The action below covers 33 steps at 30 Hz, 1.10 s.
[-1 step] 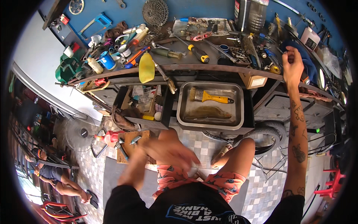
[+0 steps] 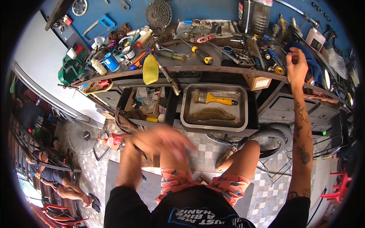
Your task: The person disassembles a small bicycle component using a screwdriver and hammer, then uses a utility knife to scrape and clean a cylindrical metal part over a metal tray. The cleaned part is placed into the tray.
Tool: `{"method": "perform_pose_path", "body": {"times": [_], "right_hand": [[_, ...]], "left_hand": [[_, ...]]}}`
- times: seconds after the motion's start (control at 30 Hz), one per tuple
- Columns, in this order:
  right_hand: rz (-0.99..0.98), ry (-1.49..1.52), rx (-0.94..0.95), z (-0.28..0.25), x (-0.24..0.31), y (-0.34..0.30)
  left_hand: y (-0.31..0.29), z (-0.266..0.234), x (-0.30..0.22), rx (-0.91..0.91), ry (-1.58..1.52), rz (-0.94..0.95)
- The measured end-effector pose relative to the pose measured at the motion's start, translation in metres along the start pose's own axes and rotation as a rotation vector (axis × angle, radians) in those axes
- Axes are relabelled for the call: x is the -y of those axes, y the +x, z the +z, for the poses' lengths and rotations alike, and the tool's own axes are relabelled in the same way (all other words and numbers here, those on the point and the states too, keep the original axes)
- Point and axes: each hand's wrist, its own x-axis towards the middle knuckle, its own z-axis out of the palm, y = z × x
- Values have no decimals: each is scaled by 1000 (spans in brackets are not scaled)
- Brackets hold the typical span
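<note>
My left hand is smeared by motion above my left thigh, in front of a wooden board; its fingers cannot be made out. At the right end of the workbench, my right hand is raised beside a dark blue cloth. Its fingers are curled together, and what they hold, if anything, is hidden. Left of it lie a roll of yellow tape and blue-handled pliers. A metal tray in the open drawer holds a yellow-handled paintbrush and some brownish liquid.
Tools crowd the workbench, including a yellow-black screwdriver. Another open drawer holds small parts. A bicycle wheel lies under the bench at right. A fan and a seated person are at left.
My left hand has moved up toward the drawers, still blurred, and now covers more of the wooden board. My right hand has shifted slightly, its fingers still curled.
</note>
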Motion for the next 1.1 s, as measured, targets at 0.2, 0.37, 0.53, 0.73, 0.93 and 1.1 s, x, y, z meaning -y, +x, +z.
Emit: {"method": "perform_pose_path", "body": {"times": [0.2,0.37,0.53,0.73,0.93,1.1], "right_hand": [[22,-30,-5,2,-1,3],[10,-51,-16,1,1,3],[28,-11,-11,2,-6,1],[139,301,-90,-9,0,2],[370,794,-234,-38,91,-73],[589,1115,49,-21,177,-184]], "left_hand": [[7,-158,-124,-970,730,-96],[30,-235,-78,-943,1465,-706],[16,-291,-53,-840,1303,-634],[7,-252,-84,-1099,1330,-450],[-5,-119,-98,-898,169,218],[20,-13,-31,-427,-436,69]]}}
